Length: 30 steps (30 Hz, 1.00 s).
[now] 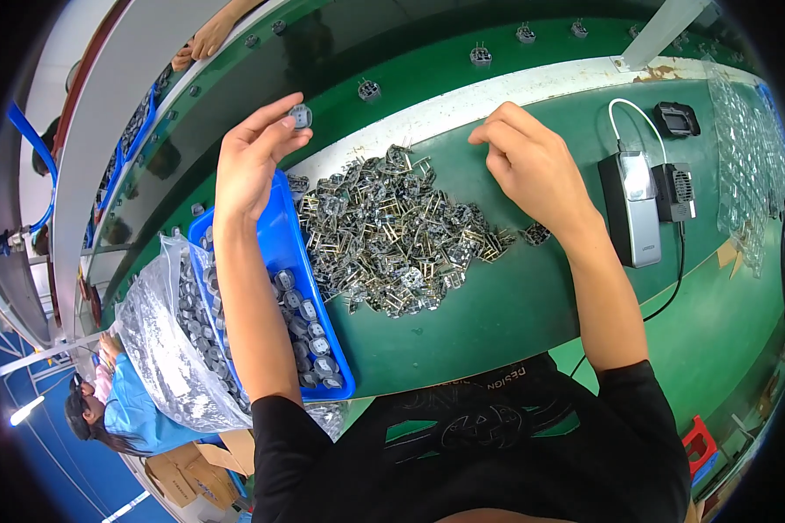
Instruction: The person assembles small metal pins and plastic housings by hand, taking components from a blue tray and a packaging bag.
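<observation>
My left hand (251,161) is raised over the far end of the blue tray (333,336), with a small round grey plastic housing (300,116) pinched between thumb and fingers. Many similar grey housings (314,331) lie in the tray, partly under my left forearm. Beside the tray, a heap of small electronic assemblies with brass-coloured metal prongs (392,231) covers the green table. My right hand (532,170) hovers past the heap's right side, fingers loosely bent, thumb and forefinger apart and nothing visible between them. One loose assembly (536,233) lies below that hand.
Beyond a white rail (549,84), a green conveyor belt carries spaced-out assemblies (369,91). A clear bag of housings (179,322) leans left of the tray. Right stand a grey-black device (632,209), cables and bubble wrap (741,157). Another person's hand (209,39) rests across the belt.
</observation>
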Available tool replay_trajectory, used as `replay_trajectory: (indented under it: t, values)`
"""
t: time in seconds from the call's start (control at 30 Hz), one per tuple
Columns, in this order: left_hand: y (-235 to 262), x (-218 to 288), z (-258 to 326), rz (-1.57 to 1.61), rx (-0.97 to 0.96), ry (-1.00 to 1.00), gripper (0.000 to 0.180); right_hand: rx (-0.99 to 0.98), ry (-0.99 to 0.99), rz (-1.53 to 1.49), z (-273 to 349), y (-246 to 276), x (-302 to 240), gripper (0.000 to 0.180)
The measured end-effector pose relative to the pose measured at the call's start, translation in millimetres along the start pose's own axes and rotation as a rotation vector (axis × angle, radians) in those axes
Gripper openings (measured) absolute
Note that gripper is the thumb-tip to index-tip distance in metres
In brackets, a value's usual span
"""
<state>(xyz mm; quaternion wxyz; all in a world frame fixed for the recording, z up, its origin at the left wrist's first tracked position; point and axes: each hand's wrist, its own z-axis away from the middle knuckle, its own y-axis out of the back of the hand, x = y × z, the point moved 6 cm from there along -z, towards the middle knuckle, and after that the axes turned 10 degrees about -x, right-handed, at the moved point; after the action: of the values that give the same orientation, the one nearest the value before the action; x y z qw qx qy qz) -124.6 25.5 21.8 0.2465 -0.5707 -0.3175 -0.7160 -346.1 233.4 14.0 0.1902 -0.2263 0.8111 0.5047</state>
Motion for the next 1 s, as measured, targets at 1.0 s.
replay_trajectory:
  t: [1.0]
  values:
    - [-136,9,44,0.322,-0.462,-0.092,0.038,0.239,0.227,-0.239,1,19,-41,0.028]
